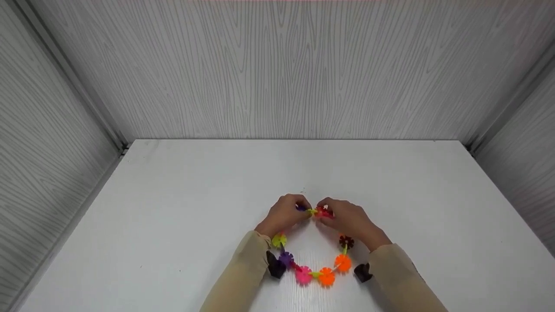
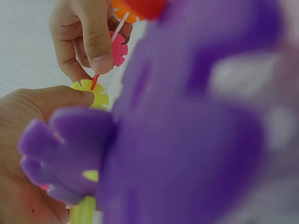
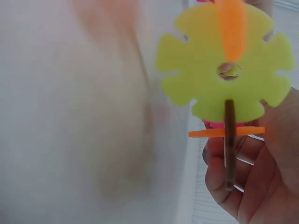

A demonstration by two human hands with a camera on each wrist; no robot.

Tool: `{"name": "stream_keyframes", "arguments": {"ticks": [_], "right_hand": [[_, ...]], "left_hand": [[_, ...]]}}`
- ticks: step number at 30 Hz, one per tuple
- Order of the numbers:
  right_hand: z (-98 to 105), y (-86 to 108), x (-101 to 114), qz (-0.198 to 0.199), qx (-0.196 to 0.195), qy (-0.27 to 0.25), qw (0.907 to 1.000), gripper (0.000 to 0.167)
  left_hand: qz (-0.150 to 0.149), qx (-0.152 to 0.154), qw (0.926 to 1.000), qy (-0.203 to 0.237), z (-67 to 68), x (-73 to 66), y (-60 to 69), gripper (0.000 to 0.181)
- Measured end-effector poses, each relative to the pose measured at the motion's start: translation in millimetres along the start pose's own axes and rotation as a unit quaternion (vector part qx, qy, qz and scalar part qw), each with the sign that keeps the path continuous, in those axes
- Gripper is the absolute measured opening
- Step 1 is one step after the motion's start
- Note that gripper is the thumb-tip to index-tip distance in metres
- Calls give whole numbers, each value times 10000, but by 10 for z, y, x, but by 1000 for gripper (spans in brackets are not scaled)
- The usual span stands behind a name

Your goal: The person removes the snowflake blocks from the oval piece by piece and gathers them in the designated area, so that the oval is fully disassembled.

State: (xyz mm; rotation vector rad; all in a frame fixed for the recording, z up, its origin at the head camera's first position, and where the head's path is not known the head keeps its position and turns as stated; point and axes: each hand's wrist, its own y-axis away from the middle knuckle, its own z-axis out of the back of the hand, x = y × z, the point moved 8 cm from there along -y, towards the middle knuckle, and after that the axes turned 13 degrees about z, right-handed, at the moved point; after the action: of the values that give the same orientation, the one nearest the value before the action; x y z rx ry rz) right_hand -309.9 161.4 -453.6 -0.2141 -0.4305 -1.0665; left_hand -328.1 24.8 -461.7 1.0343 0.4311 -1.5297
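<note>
A chain of coloured notched discs loops over the table, its lower part with an orange disc (image 1: 326, 276), a pink disc (image 1: 303, 275) and a purple disc (image 1: 286, 258). At the top of the loop the left hand (image 1: 287, 213) pinches a yellow disc (image 2: 99, 95), thumb on its face. Close on its right, the right hand (image 1: 349, 218) grips a pink disc (image 2: 119, 49) beside a red one. A thin red disc seen edge-on joins the yellow and pink discs. Large purple discs (image 2: 173, 140) block much of the left wrist view; a yellow-green disc (image 3: 187, 88) partly covers the right hand.
The white table (image 1: 195, 182) has a grey wood-grain panel (image 1: 277, 69) behind it and panels at both sides. Black wrist pieces (image 1: 276, 265) sit by the sleeves, near the chain's left and right sides.
</note>
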Motion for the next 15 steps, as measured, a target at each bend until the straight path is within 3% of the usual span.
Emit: {"name": "stream_keyframes", "arguments": {"ticks": [9,15], "right_hand": [[-4,59,10,-192,-131,-498,9985,38],[-1,80,10,-122,-242,-735,9969,34]], "left_hand": [[-424,-43,9989,184,-4,-27,29,4],[-203,-348,9991,-162,44,-4,56,4]]}}
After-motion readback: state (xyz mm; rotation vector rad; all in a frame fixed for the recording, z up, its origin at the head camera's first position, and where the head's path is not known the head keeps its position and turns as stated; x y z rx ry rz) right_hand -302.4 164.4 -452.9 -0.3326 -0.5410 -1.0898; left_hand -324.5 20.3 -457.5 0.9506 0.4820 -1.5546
